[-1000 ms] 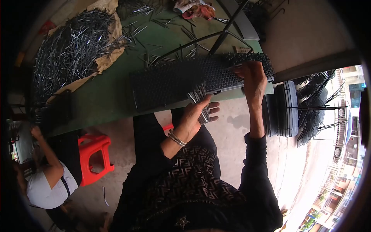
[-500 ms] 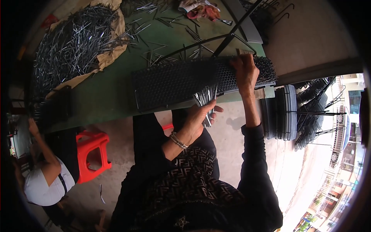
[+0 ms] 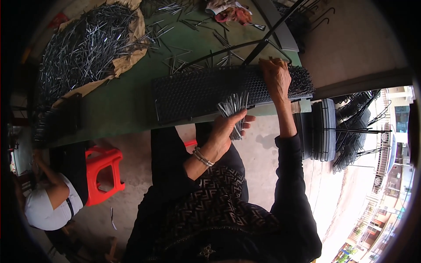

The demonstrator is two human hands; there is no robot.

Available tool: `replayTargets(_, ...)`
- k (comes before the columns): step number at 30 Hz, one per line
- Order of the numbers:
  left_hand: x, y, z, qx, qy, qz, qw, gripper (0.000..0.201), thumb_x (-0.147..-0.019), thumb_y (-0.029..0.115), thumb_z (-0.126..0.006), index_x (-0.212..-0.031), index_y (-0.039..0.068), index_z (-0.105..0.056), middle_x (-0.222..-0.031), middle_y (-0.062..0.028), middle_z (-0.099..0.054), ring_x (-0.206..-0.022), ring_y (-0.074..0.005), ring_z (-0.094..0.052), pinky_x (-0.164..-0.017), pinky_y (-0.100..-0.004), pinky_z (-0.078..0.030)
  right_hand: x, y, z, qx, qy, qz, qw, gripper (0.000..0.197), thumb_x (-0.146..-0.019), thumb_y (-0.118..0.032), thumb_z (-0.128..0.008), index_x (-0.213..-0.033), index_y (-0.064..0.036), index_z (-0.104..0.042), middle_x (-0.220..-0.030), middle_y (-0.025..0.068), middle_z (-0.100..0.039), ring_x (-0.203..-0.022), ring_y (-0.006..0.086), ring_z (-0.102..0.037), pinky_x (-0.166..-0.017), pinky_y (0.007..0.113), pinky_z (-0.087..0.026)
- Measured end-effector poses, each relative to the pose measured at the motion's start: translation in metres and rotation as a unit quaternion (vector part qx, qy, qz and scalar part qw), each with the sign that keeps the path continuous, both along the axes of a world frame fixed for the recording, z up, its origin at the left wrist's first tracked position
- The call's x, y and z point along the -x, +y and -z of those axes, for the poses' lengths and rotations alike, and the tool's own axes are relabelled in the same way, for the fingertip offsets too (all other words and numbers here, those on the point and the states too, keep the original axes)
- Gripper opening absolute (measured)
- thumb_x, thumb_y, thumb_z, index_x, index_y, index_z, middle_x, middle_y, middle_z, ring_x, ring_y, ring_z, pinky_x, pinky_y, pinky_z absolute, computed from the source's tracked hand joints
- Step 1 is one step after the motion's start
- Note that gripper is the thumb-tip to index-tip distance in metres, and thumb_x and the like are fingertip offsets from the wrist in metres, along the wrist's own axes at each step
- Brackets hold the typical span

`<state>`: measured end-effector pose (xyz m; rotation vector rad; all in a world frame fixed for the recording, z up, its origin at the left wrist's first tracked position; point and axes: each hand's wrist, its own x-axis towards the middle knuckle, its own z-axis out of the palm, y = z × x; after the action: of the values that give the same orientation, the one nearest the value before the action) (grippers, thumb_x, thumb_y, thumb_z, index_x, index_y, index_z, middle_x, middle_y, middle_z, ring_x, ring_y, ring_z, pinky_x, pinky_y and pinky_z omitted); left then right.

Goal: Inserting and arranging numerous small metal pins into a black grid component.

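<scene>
A fanned bundle of thin silvery metal strips (image 3: 234, 105) is gripped in my left hand (image 3: 221, 131), just off the near edge of the table. Beyond it lies a long black perforated metal basket-like piece (image 3: 197, 92), covered in small holes, with a black rod frame (image 3: 256, 51) rising at its far side. My right hand (image 3: 276, 79) reaches over the right part of this piece, its fingers curled down at the far edge. Whatever those fingertips pinch is hidden behind the knuckles.
On the green table (image 3: 109, 109) a big heap of metal strips (image 3: 87, 48) lies on brown paper (image 3: 131, 61), with loose strips scattered beside it. A crumpled cloth (image 3: 232, 15) is at the back. Black mesh baskets (image 3: 324, 129) stack at right. A red stool (image 3: 105, 175) and another person (image 3: 52, 201) are at left.
My right hand has shifted slightly left along the far edge, its knuckles turning. The bundle in my left hand has spread a little wider. The co-worker's arm at far left has lowered.
</scene>
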<state>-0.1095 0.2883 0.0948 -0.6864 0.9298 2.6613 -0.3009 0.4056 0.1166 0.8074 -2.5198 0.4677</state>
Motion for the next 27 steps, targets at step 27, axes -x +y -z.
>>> replayTargets(27,-0.009,-0.004,-0.008,0.101,0.030,0.029,0.994,0.032,-0.091,0.028,-0.066,-0.115,0.007,-0.064,-0.096,-0.0094,-0.073,-0.080,-0.0156,-0.071,-0.055,-0.0229,-0.046,-0.091,0.018,-0.017,0.284,-0.511,-0.118,0.803,0.024,-0.098,-0.017,-0.057,-0.094,0.0031,-0.068,-0.069,0.0048,-0.064,-0.063,0.0088,-0.061,-0.058,0.024,-0.049)
